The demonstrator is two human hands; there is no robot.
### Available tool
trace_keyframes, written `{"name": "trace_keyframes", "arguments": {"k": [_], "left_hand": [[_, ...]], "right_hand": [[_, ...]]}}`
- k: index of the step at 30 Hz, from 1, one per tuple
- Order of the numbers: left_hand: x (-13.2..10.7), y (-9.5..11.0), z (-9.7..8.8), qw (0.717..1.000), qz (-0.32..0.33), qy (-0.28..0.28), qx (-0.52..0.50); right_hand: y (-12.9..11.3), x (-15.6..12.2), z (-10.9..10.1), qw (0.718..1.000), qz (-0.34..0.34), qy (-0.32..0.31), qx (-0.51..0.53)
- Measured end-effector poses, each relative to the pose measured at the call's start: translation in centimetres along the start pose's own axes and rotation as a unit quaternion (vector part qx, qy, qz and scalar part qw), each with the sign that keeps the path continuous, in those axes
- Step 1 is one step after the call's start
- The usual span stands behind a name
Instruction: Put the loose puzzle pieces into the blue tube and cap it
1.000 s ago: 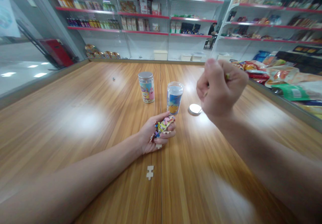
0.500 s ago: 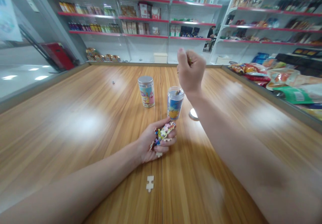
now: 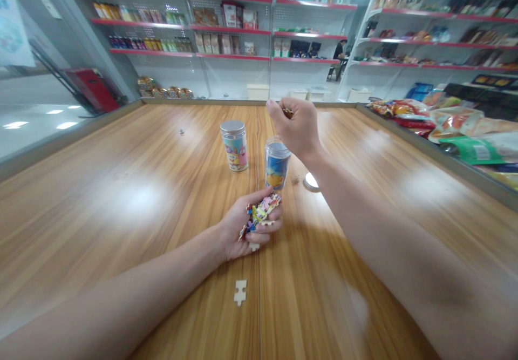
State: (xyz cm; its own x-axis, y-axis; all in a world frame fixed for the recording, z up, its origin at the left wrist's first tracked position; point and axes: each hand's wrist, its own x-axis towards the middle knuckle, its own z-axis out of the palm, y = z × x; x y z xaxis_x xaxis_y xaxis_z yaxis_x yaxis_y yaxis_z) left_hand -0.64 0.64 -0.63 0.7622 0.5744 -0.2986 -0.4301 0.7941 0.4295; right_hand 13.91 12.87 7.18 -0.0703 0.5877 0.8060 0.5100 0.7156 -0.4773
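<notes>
My left hand (image 3: 237,228) is curled round a heap of colourful jigsaw puzzle pieces (image 3: 262,211), just in front of an uncovered clear canister (image 3: 277,167) with a blue and yellow picture. Over that canister's right rim, my right hand (image 3: 298,129) is closed in a fist, with bits of puzzle pieces showing between its fingers. A blurred small brown piece (image 3: 295,180) is right of the canister. One plain puzzle piece (image 3: 240,292) lies face down near me. Left of the uncovered canister stands a second canister (image 3: 234,147) with its silver lid on.
A round silver lid (image 3: 311,182) rests on the wooden table (image 3: 121,252), partly behind my right forearm. A tiny object (image 3: 182,131) lies far left. Packaged goods (image 3: 473,151) line the right edge, stocked shelves (image 3: 230,28) stand behind, and a person (image 3: 339,52) is far back.
My right hand has moved left and slightly down, over the canister's rim. A piece seen at the canister's mouth no longer shows there; a blurred piece appears to its right.
</notes>
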Motion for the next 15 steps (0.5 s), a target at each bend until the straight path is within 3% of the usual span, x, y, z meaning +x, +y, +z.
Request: {"name": "trace_keyframes", "arguments": {"k": [15], "left_hand": [[-0.1,0.0,0.2,1.0,0.005,-0.004,0.009]], "right_hand": [[-1.5,-0.3,-0.1,0.997,-0.034,-0.071,0.027]]}}
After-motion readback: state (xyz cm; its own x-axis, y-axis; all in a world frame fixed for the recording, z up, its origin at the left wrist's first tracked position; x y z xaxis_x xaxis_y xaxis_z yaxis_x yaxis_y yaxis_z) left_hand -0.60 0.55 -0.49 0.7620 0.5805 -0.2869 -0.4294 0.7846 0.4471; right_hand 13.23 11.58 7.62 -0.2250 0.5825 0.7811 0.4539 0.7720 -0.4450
